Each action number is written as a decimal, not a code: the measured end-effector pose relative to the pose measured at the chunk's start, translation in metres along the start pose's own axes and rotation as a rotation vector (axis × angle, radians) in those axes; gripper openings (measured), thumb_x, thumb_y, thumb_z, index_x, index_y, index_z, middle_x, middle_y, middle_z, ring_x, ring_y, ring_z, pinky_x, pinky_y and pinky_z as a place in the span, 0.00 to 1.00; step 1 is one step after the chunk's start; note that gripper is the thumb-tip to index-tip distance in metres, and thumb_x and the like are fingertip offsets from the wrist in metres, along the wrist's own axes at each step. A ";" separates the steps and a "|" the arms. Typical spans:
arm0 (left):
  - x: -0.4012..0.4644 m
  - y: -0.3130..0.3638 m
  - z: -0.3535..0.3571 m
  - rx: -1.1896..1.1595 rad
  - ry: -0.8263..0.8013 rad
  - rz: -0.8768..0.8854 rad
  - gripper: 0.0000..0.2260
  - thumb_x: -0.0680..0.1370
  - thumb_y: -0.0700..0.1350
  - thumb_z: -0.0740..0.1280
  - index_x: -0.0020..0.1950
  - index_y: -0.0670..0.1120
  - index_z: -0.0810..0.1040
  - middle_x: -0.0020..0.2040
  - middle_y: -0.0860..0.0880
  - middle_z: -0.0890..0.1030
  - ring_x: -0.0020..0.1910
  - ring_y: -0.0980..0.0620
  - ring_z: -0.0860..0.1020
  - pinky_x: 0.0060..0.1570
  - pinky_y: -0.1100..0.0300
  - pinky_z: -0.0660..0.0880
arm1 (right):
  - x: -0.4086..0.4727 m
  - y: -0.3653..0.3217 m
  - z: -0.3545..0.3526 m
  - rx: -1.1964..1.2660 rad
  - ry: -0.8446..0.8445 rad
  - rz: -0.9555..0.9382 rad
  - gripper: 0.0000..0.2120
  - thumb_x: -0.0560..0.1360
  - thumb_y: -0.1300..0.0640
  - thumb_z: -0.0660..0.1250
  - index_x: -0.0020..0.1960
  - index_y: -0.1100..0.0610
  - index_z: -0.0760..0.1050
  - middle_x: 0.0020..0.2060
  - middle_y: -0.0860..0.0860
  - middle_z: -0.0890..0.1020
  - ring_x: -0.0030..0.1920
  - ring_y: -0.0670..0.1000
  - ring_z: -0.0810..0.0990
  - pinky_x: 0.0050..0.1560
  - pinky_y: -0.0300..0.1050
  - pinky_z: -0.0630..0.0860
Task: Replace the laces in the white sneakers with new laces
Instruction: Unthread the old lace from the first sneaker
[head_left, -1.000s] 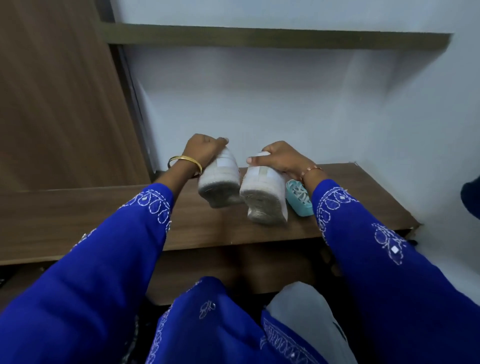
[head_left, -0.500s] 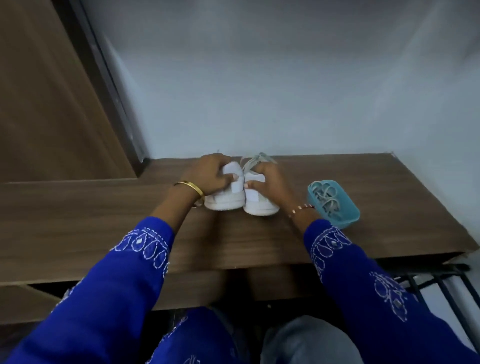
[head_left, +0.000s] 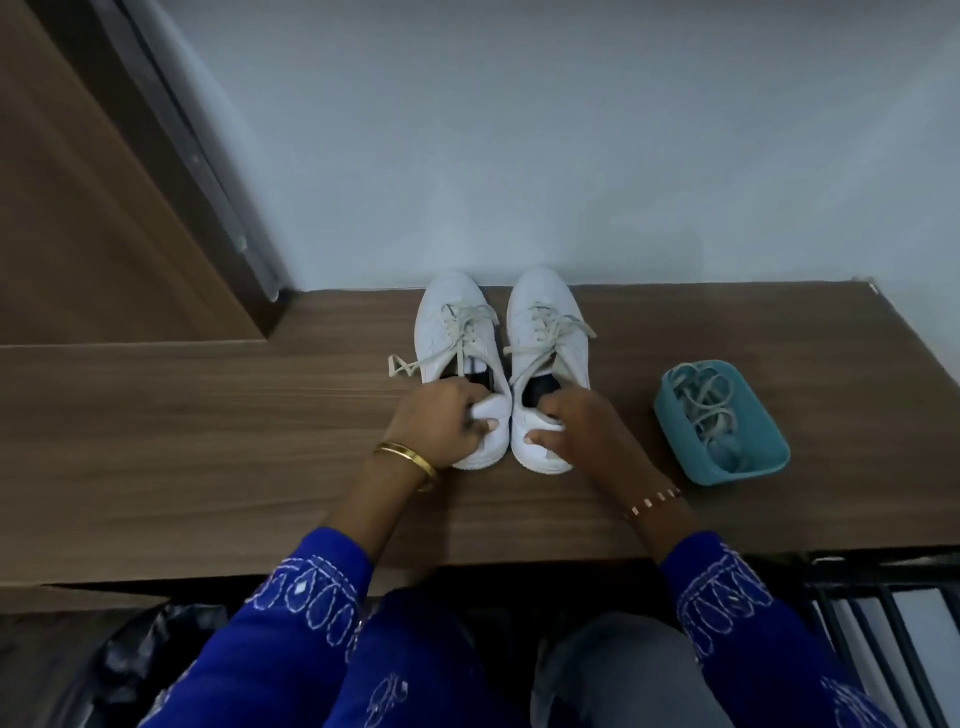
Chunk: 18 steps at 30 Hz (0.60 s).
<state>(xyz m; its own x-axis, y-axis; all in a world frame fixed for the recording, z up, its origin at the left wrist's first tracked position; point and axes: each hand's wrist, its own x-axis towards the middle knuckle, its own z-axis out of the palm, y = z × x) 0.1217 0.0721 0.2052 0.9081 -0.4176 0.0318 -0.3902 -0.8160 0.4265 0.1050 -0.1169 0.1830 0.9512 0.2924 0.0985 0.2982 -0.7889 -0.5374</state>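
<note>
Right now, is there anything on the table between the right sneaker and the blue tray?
No. In the head view, only bare wooden table lies between the right sneaker and the blue tray of laces.

White sneakers (head_left: 501, 332), off-white laces (head_left: 467, 332); teal tray (head_left: 727, 467); brown woodgrain table (head_left: 208, 441); blue white-embroidered sleeves (head_left: 311, 597).

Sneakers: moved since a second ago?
Yes. The sneakers were held tilted above the wooden table with soles showing; now they stand flat on it, left of the teal tray.
</note>
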 end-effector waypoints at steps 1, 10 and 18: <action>0.000 0.000 0.002 -0.008 -0.013 -0.021 0.10 0.74 0.48 0.68 0.52 0.45 0.80 0.49 0.46 0.81 0.49 0.46 0.78 0.42 0.57 0.69 | -0.001 -0.001 0.000 0.008 0.010 0.003 0.12 0.67 0.61 0.74 0.33 0.62 0.71 0.28 0.49 0.67 0.34 0.51 0.67 0.30 0.35 0.55; -0.007 0.016 0.015 0.042 0.016 -0.145 0.15 0.72 0.51 0.62 0.46 0.39 0.75 0.44 0.42 0.81 0.45 0.42 0.78 0.37 0.59 0.63 | -0.005 -0.013 0.015 -0.330 0.055 0.006 0.22 0.51 0.58 0.83 0.30 0.58 0.69 0.24 0.52 0.73 0.27 0.54 0.75 0.28 0.41 0.70; 0.002 0.020 0.019 0.246 -0.096 -0.123 0.13 0.77 0.50 0.60 0.54 0.44 0.76 0.50 0.45 0.82 0.51 0.43 0.78 0.45 0.58 0.68 | -0.003 -0.015 0.015 -0.384 0.016 0.037 0.23 0.47 0.57 0.84 0.33 0.57 0.73 0.26 0.51 0.76 0.28 0.53 0.77 0.26 0.39 0.72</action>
<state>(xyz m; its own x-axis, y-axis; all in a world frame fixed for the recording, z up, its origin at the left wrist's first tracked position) 0.1127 0.0469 0.1965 0.9371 -0.3353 -0.0971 -0.3133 -0.9305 0.1897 0.0966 -0.0976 0.1779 0.9620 0.2543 0.0996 0.2691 -0.9446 -0.1880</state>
